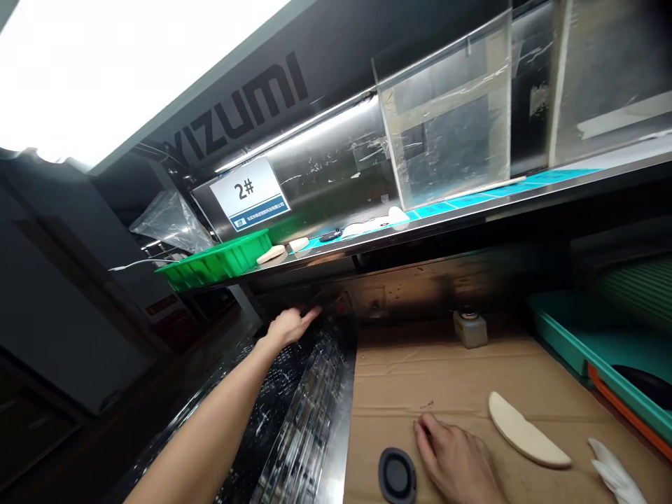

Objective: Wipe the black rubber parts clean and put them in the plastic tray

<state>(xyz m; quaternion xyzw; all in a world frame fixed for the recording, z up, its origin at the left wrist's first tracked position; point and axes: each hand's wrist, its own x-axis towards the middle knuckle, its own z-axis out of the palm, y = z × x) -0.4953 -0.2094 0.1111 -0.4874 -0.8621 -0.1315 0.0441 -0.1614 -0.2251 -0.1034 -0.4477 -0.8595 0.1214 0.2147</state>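
My left hand (288, 326) reaches far forward into the dark space under the shelf, over shiny dark plastic wrapping (294, 399). One finger is stretched out to the right; the others are partly hidden and blurred, and I see nothing held. On the cardboard sheet (404, 371), my right hand (456, 451) rests with its fingers curled inward. Whatever may lie inside its curl is hidden. Just left of it lies a dark grey oval part with a raised ring (397, 476). A cream half-moon piece (528, 430) lies to its right, apart from the fingers.
A teal tray (559, 332) with an orange edge stands at the right. Nearer lies a crumpled white item (617, 472). A small squarish container (471, 330) sits at the back. Above, the metal shelf (451, 222) carries a green bin (220, 259) and several small parts.
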